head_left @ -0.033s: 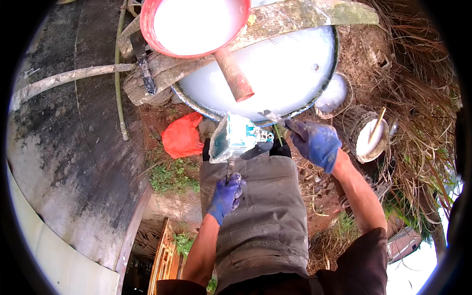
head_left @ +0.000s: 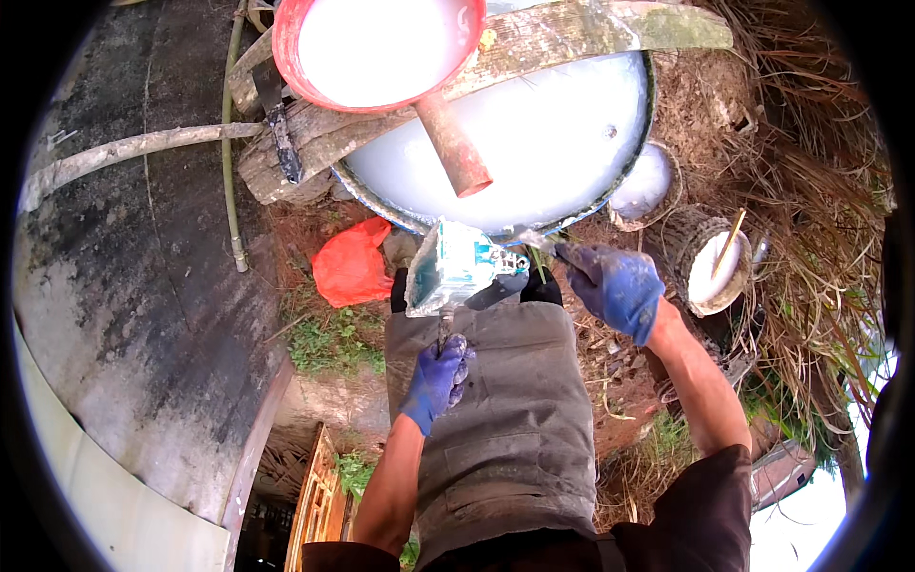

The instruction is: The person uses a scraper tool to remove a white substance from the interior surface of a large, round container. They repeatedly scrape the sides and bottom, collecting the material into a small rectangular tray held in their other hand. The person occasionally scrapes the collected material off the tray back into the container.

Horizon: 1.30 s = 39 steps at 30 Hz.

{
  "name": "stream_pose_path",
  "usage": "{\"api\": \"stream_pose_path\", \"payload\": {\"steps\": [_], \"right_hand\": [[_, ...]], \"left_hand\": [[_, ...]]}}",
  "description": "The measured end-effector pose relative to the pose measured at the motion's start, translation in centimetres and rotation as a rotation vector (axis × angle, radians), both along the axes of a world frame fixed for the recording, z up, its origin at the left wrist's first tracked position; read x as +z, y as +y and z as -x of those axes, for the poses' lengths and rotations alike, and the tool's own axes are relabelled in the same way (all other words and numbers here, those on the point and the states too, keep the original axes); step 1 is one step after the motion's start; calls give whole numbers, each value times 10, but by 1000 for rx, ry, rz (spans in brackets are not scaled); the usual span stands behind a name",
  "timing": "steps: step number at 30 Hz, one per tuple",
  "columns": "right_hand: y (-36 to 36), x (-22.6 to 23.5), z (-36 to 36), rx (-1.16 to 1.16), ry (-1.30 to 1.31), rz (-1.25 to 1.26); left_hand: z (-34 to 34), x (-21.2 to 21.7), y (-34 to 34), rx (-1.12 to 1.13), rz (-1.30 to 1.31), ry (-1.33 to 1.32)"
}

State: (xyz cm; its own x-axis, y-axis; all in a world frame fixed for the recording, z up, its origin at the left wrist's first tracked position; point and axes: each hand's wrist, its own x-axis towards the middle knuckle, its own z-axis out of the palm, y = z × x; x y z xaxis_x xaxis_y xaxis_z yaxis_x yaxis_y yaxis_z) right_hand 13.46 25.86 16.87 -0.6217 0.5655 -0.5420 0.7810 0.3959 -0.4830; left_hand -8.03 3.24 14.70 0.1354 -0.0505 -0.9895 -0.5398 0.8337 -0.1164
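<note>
My left hand [head_left: 437, 381], in a blue-purple glove, is closed round a short dark handle below a boxy, open-sided piece [head_left: 446, 272]. That piece is white and teal, with a rough pale rim and a narrower patterned end toward the right. My right hand [head_left: 610, 288], gloved the same way, grips a small tool [head_left: 529, 236] with a pale, smeared tip; its exact kind is unclear. The tip points left, just beyond the piece's narrow end. Both hands are over my grey apron [head_left: 505, 410], near the rim of a large round vat of white liquid [head_left: 534, 143].
A wooden plank [head_left: 562, 38] spans the vat, bearing a red basin [head_left: 286, 57] of white liquid with a tube-like handle [head_left: 453, 143]. A dark knife [head_left: 283, 143] lies left. Two smaller pots, one a rough pot [head_left: 688, 250] with a stick, stand right. A red plastic bag [head_left: 351, 265] lies left.
My right hand and its tool have shifted slightly right and down, away from the piece's narrow end. My left hand and the piece stay almost still.
</note>
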Motion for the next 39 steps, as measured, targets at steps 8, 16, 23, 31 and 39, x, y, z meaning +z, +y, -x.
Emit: {"api": "stream_pose_path", "payload": {"steps": [8, 16, 23, 31, 39], "right_hand": [[-29, -27, -31, 85, 70, -24], [18, -39, -2, -144, -16, 194], [24, -20, -39, -73, 31, 416], [55, -54, -5, 27, 34, 402], [21, -65, 40, 160, 8, 92]], "left_hand": [[-5, -1, 5, -54, -49, -30], [-3, -11, -11, 4, -97, -82], [1, -20, -24, 8, -161, -120], [-4, -26, -21, 51, -172, -153], [-12, -19, -14, 40, -151, -137]]}}
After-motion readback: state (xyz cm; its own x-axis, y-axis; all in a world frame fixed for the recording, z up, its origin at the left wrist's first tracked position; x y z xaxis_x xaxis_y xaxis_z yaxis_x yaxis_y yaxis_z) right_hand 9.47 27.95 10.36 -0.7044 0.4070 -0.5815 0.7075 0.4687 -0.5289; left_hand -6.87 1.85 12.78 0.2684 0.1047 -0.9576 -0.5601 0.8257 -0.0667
